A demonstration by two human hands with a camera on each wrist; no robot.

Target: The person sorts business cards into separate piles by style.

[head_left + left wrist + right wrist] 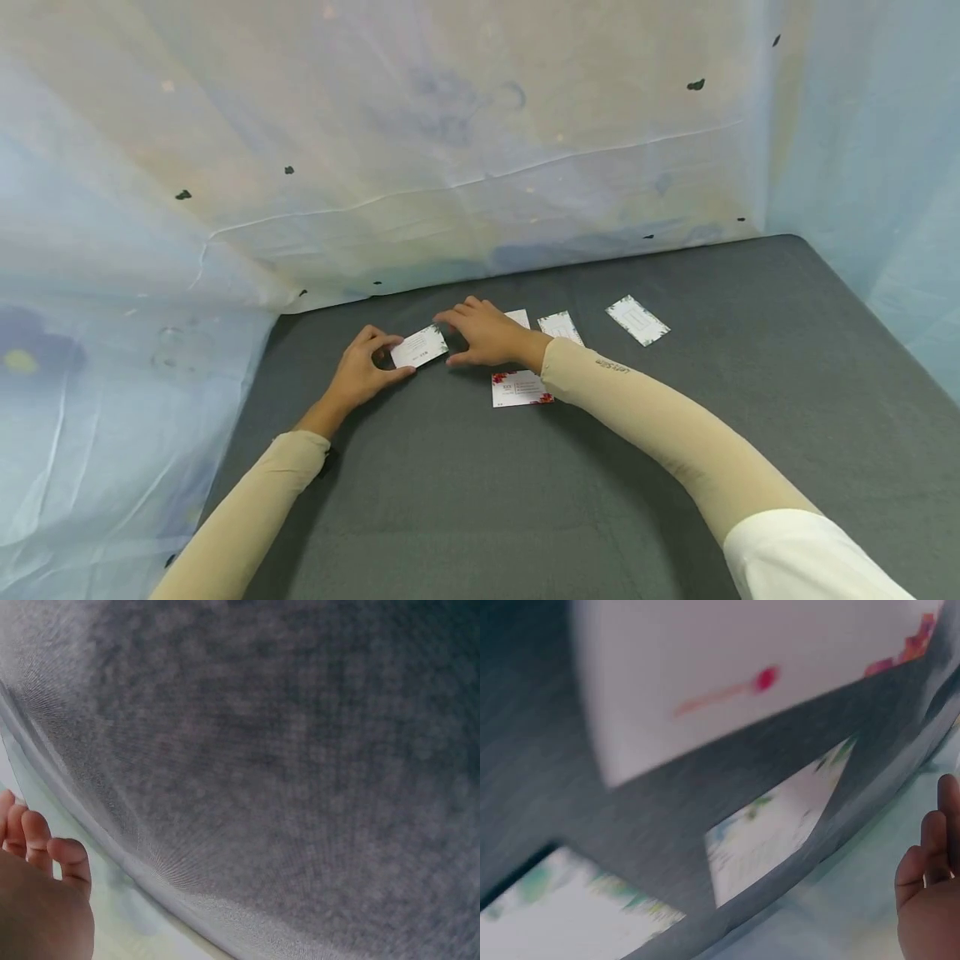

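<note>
Sleeved forearms enter from the near edge of the dark grey table [465, 517] and converge toward its far side, where a pale sheet backdrop [450, 167] rises behind the work area.

Left hand [360, 371]: fingers curled, thumb and fingertips pinching the left end of a small white card [420, 346]. Right hand [487, 333]: fingers extended and relaxed, fingertips resting at the card's right end; whether they press the card or only touch it cannot be told.

Key relation: the card lies directly between the two hands, long axis running left to right and slightly tilted, its right end farther from the person. The left hand holds it; the right hand is equally close but only contacts its edge.

Other cards on the table: a red-flowered card [520, 389] lies just beside the right wrist on the near side; two green-trimmed cards lie behind the right hand, one [561, 326] partly hidden by the wrist; a further card [637, 320] lies apart to the right.

Wrist views show blurred table cloth and cards only.
</note>
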